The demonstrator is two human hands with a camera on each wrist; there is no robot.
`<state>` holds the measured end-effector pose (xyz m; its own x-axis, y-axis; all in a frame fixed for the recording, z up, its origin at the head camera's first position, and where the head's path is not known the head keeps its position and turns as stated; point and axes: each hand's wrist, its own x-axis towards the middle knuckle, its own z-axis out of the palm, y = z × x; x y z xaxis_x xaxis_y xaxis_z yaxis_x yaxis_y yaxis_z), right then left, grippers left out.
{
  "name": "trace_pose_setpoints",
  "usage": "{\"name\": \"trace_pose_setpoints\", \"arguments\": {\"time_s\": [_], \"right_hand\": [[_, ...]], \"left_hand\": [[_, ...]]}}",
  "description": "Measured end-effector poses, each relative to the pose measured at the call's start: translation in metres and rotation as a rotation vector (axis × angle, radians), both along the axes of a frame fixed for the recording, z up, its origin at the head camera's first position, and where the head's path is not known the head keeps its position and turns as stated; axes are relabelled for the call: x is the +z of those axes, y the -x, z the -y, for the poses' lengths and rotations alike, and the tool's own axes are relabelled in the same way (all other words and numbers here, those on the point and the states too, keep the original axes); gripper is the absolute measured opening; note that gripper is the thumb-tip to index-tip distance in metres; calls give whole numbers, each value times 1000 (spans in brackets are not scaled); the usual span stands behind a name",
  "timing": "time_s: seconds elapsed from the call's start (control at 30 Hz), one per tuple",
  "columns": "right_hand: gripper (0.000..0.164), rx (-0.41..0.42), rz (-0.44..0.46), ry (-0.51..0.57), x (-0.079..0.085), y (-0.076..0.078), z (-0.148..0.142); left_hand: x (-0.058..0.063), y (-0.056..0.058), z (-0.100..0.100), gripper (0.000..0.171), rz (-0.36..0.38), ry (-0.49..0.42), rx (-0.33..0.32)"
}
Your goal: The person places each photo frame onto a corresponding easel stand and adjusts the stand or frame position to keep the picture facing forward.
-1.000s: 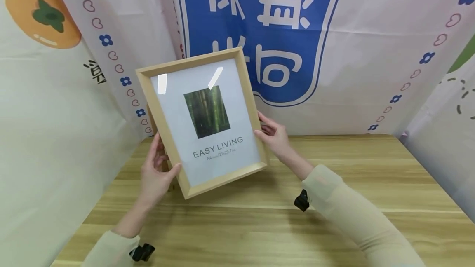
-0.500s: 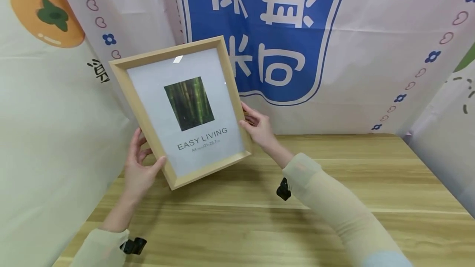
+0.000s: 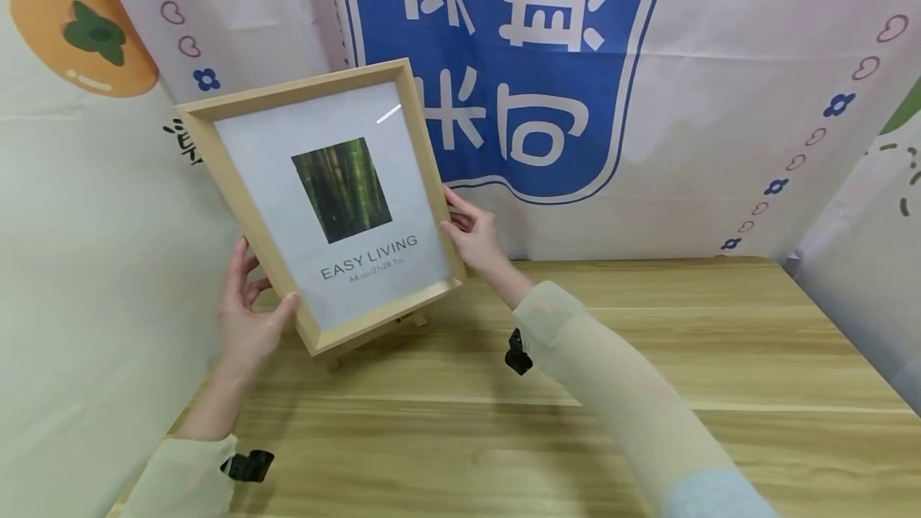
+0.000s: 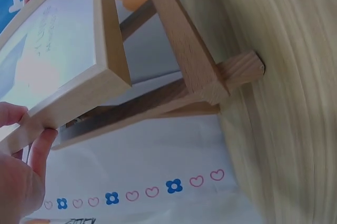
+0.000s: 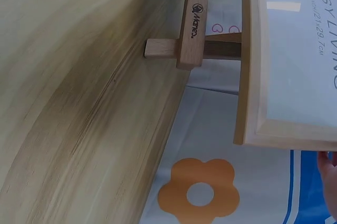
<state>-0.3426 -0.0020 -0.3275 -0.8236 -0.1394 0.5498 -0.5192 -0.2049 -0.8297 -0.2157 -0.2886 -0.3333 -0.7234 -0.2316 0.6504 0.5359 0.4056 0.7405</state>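
Observation:
A light-wood picture frame (image 3: 345,190) with a bamboo print and "EASY LIVING" lettering is held tilted above the table's back left. My left hand (image 3: 248,326) grips its left edge, thumb toward the front. The right hand (image 3: 478,242) pinches the lower part of the opposite edge. Behind and below the frame stands a small wooden easel (image 4: 187,50), mostly hidden from the head view. In both wrist views, a gap separates the frame's bottom edge from the easel's lower crossbar (image 5: 194,29).
The wood-grain table (image 3: 576,422) meets a printed cloth backdrop (image 3: 647,142) at the back. White cloth (image 3: 86,262) also closes off the left side, near my left hand. The easel's feet (image 4: 245,68) rest on the tabletop.
Both hands have carried the frame leftward and slightly up, until it covers most of the easel. The easel's lower bar and feet now show beneath the frame.

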Motion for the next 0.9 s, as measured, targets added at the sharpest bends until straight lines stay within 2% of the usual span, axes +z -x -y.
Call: {"name": "trace_pose_setpoints", "arguments": {"time_s": [0.13,0.43,0.63,0.9], "right_hand": [[52,-16,-1,-3,0,3,10],[53,7,72,-29,-6,7,24],[52,26,52,-26,-8,10,34],[53,3,48,-26,-15,11,41]], "left_hand": [[-1,4,8,99,-1,-10,16],[-8,5,21,99,17,-20,38],[-11,5,29,98,49,-11,78],[-16,11,36,98,90,-5,85]]}}
